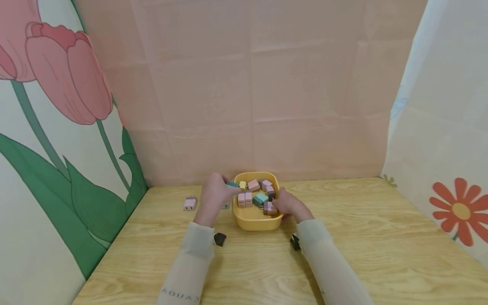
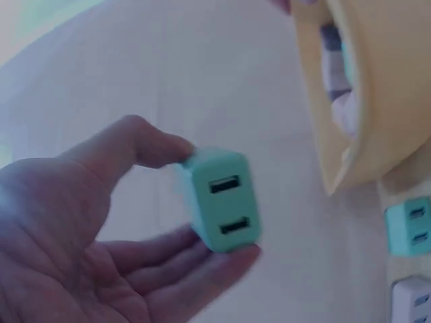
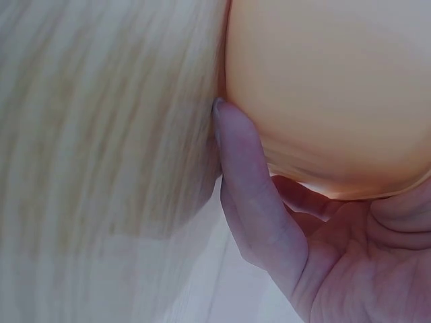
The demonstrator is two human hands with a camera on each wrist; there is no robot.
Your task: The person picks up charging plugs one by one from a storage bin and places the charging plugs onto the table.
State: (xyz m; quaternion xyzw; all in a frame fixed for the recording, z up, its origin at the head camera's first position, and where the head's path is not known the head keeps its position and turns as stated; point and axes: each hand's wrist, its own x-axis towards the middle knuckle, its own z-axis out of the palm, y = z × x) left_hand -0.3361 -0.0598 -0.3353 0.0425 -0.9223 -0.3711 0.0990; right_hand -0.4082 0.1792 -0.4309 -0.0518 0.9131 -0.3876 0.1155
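A: What is shown in the head view?

B: A teal charger (image 1: 231, 184) is pinched by the left hand (image 1: 216, 197) just beside the left rim of a yellow basket (image 1: 258, 224); the basket's right side is gripped by the right hand (image 1: 291, 205). Assorted small chargers (image 1: 248, 199) are held inside. On the wooden table (image 1: 381, 237), to the left, a pale purple charger (image 1: 190, 203) and a second teal charger (image 1: 225, 206) are seen.

A: And from the left wrist?

B: The held charger's two-slot face is turned to the camera, its opposite sides pressed between thumb and fingers. That side grip is judged sound; if the piece is to be lowered in, the rim should be cleared first and the fingers parted only near the basket's floor, where bare space is offered at the front.

A: The right wrist?

B: The basket's outer wall is backed by the fingers; the thumb's contact cannot be told here. Steady support, without squeezing or tipping, is advised.
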